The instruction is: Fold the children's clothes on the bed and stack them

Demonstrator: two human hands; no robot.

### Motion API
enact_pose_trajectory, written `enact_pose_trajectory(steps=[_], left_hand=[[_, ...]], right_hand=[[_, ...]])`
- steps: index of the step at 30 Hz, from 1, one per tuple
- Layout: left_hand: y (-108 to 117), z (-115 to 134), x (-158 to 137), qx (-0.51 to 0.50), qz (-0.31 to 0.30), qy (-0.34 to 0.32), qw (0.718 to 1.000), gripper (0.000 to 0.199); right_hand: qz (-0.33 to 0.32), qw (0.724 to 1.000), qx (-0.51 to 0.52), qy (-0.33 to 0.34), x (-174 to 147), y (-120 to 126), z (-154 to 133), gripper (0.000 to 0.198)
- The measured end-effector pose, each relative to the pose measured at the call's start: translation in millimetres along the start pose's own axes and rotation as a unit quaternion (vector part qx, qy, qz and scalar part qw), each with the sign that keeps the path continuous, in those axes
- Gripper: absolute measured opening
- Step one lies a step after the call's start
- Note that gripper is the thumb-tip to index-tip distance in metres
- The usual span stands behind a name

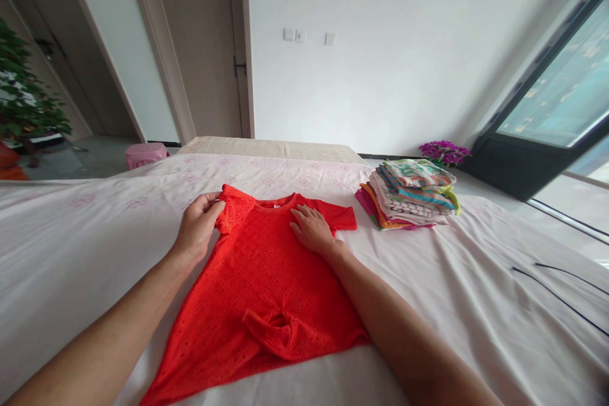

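L hand (197, 225) has red shirt (278, 260) slv (236, 210) pinched btwn fingers, R hand (311, 228) flat on it, fingers spread.

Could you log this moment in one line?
left hand: pinching sleeve of red T-shirt | right hand: resting on its upper front | nearby: folded clothes stack

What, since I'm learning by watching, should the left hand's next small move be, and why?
Probably the left hand should lower the pinched sleeve and smooth it outward on the white cloth: it looks bunched in the fingers, while the red eyelet T-shirt's other sleeve lies spread and the right hand rests near the collar.
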State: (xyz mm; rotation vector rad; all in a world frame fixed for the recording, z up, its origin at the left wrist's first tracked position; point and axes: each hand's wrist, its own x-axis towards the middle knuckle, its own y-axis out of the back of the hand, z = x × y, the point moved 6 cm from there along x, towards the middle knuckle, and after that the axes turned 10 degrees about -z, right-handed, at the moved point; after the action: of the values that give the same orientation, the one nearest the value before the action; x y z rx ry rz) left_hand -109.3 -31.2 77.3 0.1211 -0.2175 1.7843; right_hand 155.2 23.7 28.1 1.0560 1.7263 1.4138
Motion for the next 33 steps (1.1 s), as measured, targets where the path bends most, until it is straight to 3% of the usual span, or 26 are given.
enact_pose_trajectory(steps=[5,12,16,18,21,24,26,29,33], left_hand=[[-10.5,5.5,10.8,-0.015,0.016,0.023,1.000,0.042],[-69.9,-13.1,18.4,-0.021,-0.029,0.047,0.998,0.041],[-105.6,-34.5,11.1,0.009,-0.118,0.111,0.987,0.042],[-113.0,-39.8,4.0,0.018,-0.166,0.142,0.976,0.043],[-99.2,-36.4,-5.1,0.062,-0.193,0.139,0.969,0.045],[-65.7,-25.2,-17.5,0.192,-0.218,0.075,0.954,0.041],[-40.8,-22.4,-33.8,0.294,-0.249,0.052,0.921,0.037],[-5.9,-26.6,-66.8,0.415,-0.282,0.077,0.862,0.036],[18.4,-27.9,-102.9,0.503,-0.294,0.085,0.808,0.024]], right_hand=[[0.003,1.000,0.006,0.001,-0.3,0.0,-0.3,0.051],[0.014,1.000,0.005,0.003,0.6,-1.1,2.8,0.050],[0.026,1.000,0.004,0.006,-1.1,-0.8,1.8,0.048],[0.026,1.000,0.004,0.007,-1.8,-0.5,0.7,0.045],[0.021,1.000,0.006,0.005,-2.5,0.3,-0.6,0.043],[0.019,1.000,0.008,0.009,-3.2,1.8,-1.5,0.044],[0.020,1.000,0.008,0.009,-3.7,2.4,-1.2,0.044],[0.016,1.000,0.006,0.005,-3.8,1.1,-0.3,0.046],[0.014,1.000,-0.007,0.000,-1.4,-2.5,-1.1,0.047]])
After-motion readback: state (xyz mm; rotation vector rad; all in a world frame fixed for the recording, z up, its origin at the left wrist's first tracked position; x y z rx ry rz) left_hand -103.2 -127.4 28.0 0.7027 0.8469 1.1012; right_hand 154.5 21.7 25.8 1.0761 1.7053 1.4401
